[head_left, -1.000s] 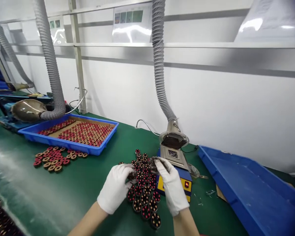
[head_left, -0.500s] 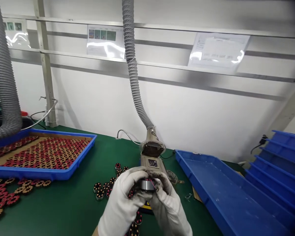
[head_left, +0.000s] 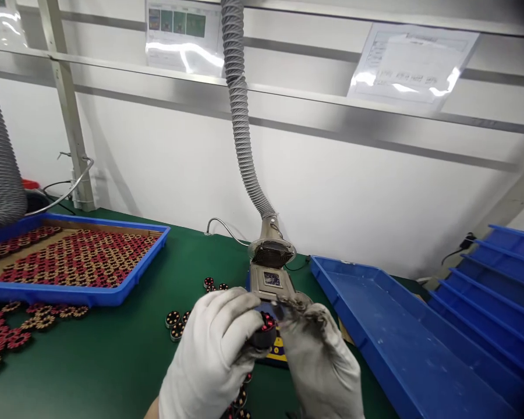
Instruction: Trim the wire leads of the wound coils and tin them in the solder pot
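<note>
My left hand (head_left: 213,343), in a white glove, grips a small round motor part (head_left: 264,336), a dark ring with red windings showing on top. The part is tilted a little, and my fingers cover its left side. Just to the right is my right hand (head_left: 317,349), its glove blackened at the fingertips. Its thumb and fingers are pressed together beside the ring, apart from it; what they pinch, if anything, is too blurred to make out. Behind both hands stands a metal-topped device (head_left: 262,276) with a small square window, partly hidden by them.
Loose round parts (head_left: 173,319) lie left of my hands. A blue tray (head_left: 126,291) at left holds many red and tan rings, with more rings (head_left: 9,334) before it. At right are a blue tray (head_left: 388,326) and stacked trays (head_left: 493,302). A grey hose (head_left: 240,116) hangs above the device.
My right hand has come off the motor part and moved right. My left hand now holds the part alone, turned so its red windings show. The view has shifted slightly downward.
</note>
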Available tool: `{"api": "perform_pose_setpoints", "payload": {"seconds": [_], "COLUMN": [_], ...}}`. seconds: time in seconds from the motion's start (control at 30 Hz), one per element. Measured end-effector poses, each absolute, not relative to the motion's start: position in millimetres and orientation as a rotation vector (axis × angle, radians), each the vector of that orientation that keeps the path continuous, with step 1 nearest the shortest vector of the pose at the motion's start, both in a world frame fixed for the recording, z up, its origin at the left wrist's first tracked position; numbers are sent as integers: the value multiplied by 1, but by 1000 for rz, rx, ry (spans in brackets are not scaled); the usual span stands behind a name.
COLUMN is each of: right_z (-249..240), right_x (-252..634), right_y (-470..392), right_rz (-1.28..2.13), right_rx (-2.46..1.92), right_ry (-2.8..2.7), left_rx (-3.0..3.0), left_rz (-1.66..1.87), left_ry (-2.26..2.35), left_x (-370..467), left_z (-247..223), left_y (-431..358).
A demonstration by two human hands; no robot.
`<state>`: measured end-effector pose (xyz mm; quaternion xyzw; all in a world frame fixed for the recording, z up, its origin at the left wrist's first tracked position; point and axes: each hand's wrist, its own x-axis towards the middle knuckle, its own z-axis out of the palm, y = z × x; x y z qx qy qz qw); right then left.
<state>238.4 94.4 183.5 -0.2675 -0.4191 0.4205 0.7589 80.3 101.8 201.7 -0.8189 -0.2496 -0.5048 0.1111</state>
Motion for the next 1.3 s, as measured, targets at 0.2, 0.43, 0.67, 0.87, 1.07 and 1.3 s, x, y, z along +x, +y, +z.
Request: {"api": "perform_pose_setpoints", "payload": {"seconds": [0.2,0.43,0.67,0.87,1.07,1.3], "right_z": [200,196,194,193,190,188], "right_x": [218,205,204,200,199,205], "right_y": [89,85,85,84,85,87], "right_rz": [1175,1521,1559,1528,1572,1791], "right_rx": [-704,-527,-535,-629,-546,-416], "right_ry": [-983,-731,-714,-698,-661,-635], "left_rx": [-2320,-2621,-2800,-2735,-2800,-2675], "left_rz": [-1487,-1709,-2158,-2607,-2674,-2331], "left_ry": [-793,-815,-747,-1235,-1025,-1153], "left_x": [76,74,66,67,71,64], "left_z": [201,196,199,207,206,212], "left_y": [101,107,113,106,108,104]}}
